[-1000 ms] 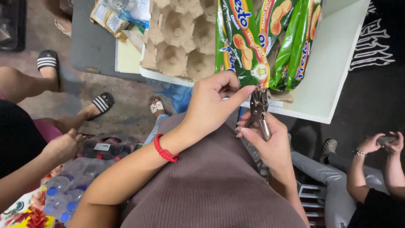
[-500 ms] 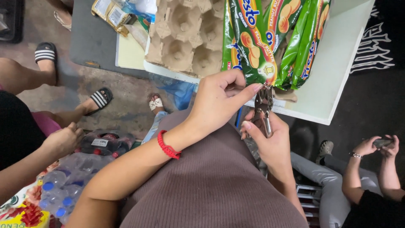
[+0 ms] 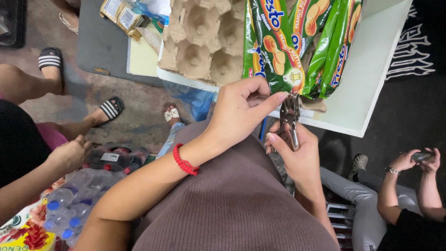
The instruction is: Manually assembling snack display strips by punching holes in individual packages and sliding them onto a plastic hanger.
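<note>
At centre right of the frame, the left hand (image 3: 241, 111) pinches the bottom edge of a green biscuit packet (image 3: 278, 51), while the right hand (image 3: 297, 158) grips metal pliers (image 3: 290, 118) closed at that corner. Risk, I'd say: the pliers slip and nip a fingertip, or tear the wrapper. Above, a white table (image 3: 371, 93) carries an egg tray (image 3: 204, 42); concrete floor (image 3: 139, 116), bottled water (image 3: 69, 204) lower left.
</note>
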